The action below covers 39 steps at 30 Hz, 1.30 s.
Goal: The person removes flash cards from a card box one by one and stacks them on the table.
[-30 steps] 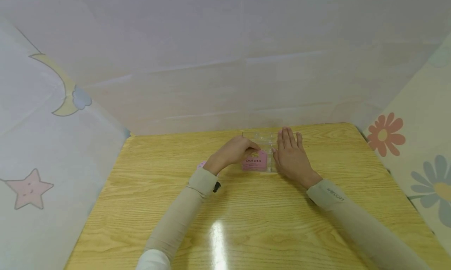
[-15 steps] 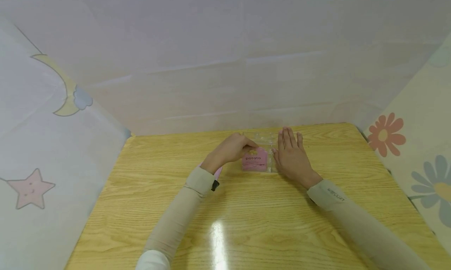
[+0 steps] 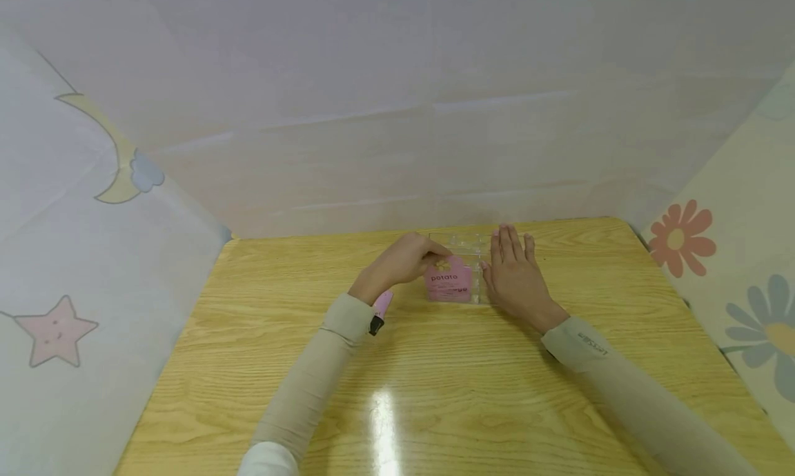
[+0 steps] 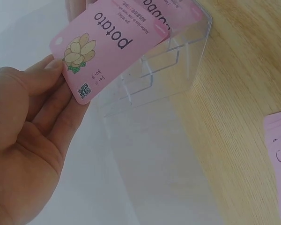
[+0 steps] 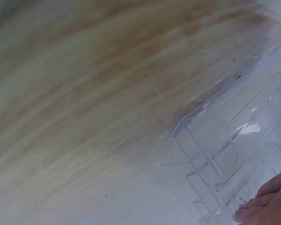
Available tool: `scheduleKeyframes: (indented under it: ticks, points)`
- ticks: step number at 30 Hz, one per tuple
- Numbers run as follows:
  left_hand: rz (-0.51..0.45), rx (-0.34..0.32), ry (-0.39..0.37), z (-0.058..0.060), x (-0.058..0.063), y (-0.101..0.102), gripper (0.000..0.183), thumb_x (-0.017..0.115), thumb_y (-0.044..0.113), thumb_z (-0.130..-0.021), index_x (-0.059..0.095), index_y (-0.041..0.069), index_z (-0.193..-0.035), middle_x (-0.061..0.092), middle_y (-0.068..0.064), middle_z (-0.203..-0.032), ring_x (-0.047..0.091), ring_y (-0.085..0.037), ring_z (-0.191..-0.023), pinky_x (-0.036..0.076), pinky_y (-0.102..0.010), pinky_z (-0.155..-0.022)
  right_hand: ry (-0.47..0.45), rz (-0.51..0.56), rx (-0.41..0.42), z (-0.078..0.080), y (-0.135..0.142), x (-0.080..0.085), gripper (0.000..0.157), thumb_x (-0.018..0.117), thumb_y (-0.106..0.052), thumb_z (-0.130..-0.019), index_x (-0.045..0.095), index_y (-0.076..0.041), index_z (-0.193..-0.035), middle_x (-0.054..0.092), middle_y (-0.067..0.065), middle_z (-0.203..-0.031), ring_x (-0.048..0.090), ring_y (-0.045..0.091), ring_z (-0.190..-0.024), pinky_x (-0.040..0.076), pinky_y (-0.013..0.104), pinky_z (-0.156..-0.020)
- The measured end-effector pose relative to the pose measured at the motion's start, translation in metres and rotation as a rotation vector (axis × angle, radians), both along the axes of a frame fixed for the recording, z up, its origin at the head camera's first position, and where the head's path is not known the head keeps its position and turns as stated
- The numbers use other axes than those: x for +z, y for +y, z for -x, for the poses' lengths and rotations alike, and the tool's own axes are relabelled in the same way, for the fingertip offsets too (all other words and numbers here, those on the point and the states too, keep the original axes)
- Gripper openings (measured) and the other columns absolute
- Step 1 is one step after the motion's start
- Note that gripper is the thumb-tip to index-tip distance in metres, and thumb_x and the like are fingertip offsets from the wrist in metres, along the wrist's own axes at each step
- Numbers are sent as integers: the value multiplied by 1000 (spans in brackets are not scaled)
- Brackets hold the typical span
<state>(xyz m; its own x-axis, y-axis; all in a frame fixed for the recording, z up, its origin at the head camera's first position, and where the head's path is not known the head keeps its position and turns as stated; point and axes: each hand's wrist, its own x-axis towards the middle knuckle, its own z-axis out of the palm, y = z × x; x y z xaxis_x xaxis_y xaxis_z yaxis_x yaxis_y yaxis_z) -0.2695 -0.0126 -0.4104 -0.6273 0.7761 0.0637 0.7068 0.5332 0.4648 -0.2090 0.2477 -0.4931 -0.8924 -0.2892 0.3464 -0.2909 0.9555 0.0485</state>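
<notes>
The thumb and fingers [image 4: 51,70] of the left hand [image 3: 406,259] pinch a pink potato card [image 4: 110,40] at one edge, the thumb on the printed face and the other fingers behind it. The card is tilted, its face showing the word "potato", a drawing of pale potatoes [image 4: 79,51] with green leaves, and a small QR code [image 4: 84,90]. It overlaps a second pink card [image 4: 189,14], of whose word only some letters show, at the front of a clear plastic holder [image 5: 253,126]; how far down the potato card sits I cannot tell. The right hand [image 3: 518,283] rests along the holder's right side, its fingers straight and lying mostly side by side, with the little finger slightly apart. Inside the holder, clear dividers mark off compartments. Near the left wrist, a stack of pink cards [image 4: 278,164] lies on the wood-grain tabletop [image 3: 435,386], partly hidden from the head camera by the arm. A black buckle [image 3: 376,325] hangs by the left beige sleeve [image 3: 317,379]; the right sleeve [image 3: 633,386] carries dark lettering. Beyond stands a pale backdrop [image 3: 348,117], with a moon and a pink star at left and large flowers at right.
</notes>
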Motion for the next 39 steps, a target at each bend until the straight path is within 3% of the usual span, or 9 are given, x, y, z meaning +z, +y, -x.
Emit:
scheduleKeyframes:
  ticks: [7, 13, 16, 24, 33, 39]
  points:
    - [-22, 40, -52, 3, 0, -8, 28, 57, 13, -109, 76, 13, -131, 77, -4, -130, 75, -18, -114, 63, -30, -93, -22, 11, 5, -1, 0, 0, 70, 45, -30, -111, 26, 18, -158, 26, 39, -166, 25, 52, -158, 20, 70, -128]
    - [-41, 33, -89, 6, 4, -17, 28, 58, 12, -108, 75, 11, -131, 77, -8, -128, 74, -12, -95, 57, -21, -75, -55, 26, 2, 0, 1, 2, 71, 41, -32, -112, 22, 17, -159, 20, 38, -168, 22, 52, -159, 16, 70, -130]
    - [-45, 31, -96, 7, 7, -21, 28, 57, 9, -108, 76, 9, -130, 77, -9, -128, 70, -12, -90, 53, -20, -73, -38, 22, 6, 0, 1, 3, 70, 42, -32, -111, 24, 18, -158, 23, 38, -167, 24, 52, -158, 18, 70, -129]
    - [-39, 22, -112, 5, 9, -31, 29, 56, 5, -108, 76, 7, -128, 76, -10, -130, 73, -14, -97, 57, -21, -78, -9, 6, 11, 0, -1, 1, 70, 46, -30, -110, 29, 18, -157, 26, 39, -165, 29, 52, -157, 24, 70, -127]
    - [-73, 43, -143, 5, 10, -49, 26, 59, 8, -107, 77, 7, -126, 78, -10, -126, 77, -14, -100, 63, -28, -89, 2, -1, 10, 1, -2, 2, 68, 46, -29, -110, 29, 19, -156, 31, 39, -164, 28, 52, -157, 22, 70, -128]
    - [-81, 58, -143, 8, 8, -59, 25, 61, 10, -107, 79, 7, -123, 79, -9, -123, 76, -17, -102, 63, -30, -88, -1, -4, 6, -1, -2, 3, 68, 45, -29, -111, 28, 19, -156, 28, 39, -165, 28, 52, -157, 23, 71, -127]
